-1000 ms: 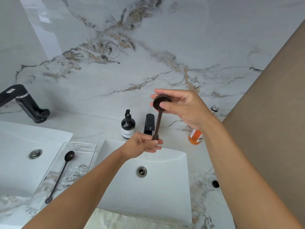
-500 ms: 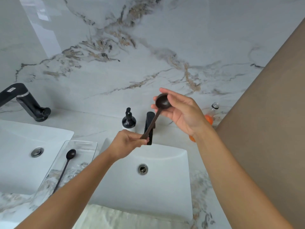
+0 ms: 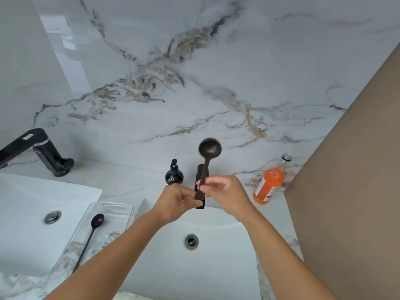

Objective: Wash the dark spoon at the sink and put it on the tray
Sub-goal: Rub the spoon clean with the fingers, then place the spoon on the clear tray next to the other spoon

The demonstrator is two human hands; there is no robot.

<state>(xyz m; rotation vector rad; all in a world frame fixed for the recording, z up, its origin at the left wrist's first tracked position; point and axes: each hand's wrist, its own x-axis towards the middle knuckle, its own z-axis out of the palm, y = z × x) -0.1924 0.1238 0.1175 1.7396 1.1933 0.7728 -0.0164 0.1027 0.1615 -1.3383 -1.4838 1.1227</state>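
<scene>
A dark brown spoon (image 3: 209, 149) stands upright over the white sink (image 3: 227, 267), bowl at the top, in front of the black tap (image 3: 200, 169). My left hand (image 3: 177, 202) pinches the bottom end of its handle. My right hand (image 3: 227, 194) grips the handle just above, fingers closed around it. A clear tray (image 3: 121, 207) lies on the counter left of the sink, and a second thin dark spoon (image 3: 93, 230) rests in it.
A black soap pump bottle (image 3: 174, 174) stands left of the tap. An orange bottle (image 3: 269, 184) sits at the right by a brown wall (image 3: 357, 169). Another white sink (image 3: 32, 213) with a black tap (image 3: 43, 150) is at far left.
My right hand has slid from the spoon's bowl down to the lower handle, next to my left hand. The bowl is now bare and the spoon stands more upright.
</scene>
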